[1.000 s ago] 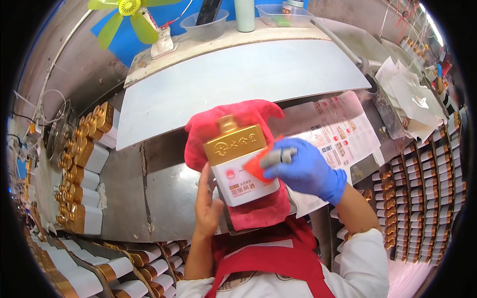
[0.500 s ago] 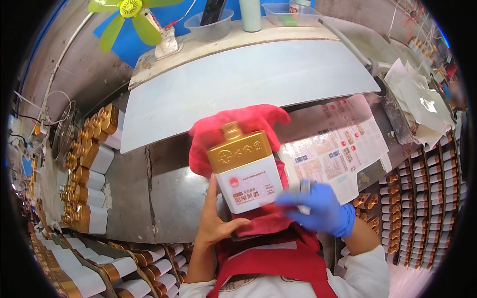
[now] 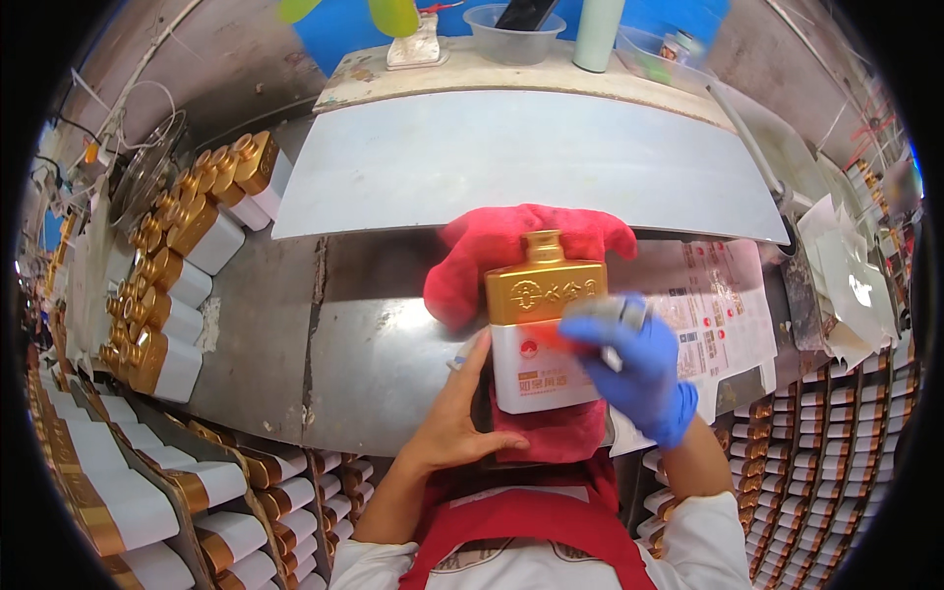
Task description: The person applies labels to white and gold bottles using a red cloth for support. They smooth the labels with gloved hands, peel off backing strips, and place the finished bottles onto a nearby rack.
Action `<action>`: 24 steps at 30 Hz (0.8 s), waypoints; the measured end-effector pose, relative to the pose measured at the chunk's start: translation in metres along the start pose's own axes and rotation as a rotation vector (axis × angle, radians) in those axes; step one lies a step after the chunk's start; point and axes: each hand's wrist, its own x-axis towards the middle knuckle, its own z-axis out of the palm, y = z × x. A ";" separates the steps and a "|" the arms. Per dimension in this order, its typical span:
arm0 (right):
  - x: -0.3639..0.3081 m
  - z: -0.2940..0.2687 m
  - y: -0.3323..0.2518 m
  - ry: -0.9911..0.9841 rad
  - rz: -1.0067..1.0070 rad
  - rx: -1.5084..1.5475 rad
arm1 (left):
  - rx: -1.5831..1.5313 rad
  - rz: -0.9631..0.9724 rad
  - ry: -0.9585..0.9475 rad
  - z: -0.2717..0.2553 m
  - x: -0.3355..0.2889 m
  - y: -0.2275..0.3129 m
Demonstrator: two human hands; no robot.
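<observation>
A flat bottle (image 3: 511, 369) with a gold shoulder and neck and a white body lies face up on a folded red cloth (image 3: 462, 280). Its white face bears a printed label, partly hidden on the right. Bare and stretched out, my left hand (image 3: 457, 423) has its forefinger against the bottle's left side, with the thumb apart below the base. My right hand (image 3: 639, 379), in a blue glove, grips a scraper (image 3: 580, 334) with a red blade over the right part of the white face. Motion blurs this tool.
A printed label sheet (image 3: 733, 324) lies to the right of the cloth. Several gold-and-white bottles (image 3: 177, 359) stand at the left of the metal table (image 3: 261, 334). Racks of similar bottles (image 3: 826, 442) flank me. A pale board (image 3: 531, 162) spans the back, before tubs and a fan.
The view has shifted, so the scene sits farther right. My right hand and scraper have moved from the bottle's lower right corner up its white face. My left hand stays beside the bottle.
</observation>
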 end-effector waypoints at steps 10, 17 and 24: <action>-0.052 -0.023 -0.030 -0.253 0.400 0.242 | 0.158 -0.013 0.011 -0.002 0.004 -0.004; 0.072 -0.013 0.060 -0.183 0.548 0.242 | 0.041 -0.117 0.186 0.025 0.013 0.006; 0.105 -0.012 0.083 -0.680 0.342 0.101 | 0.302 0.010 0.276 0.027 -0.002 -0.019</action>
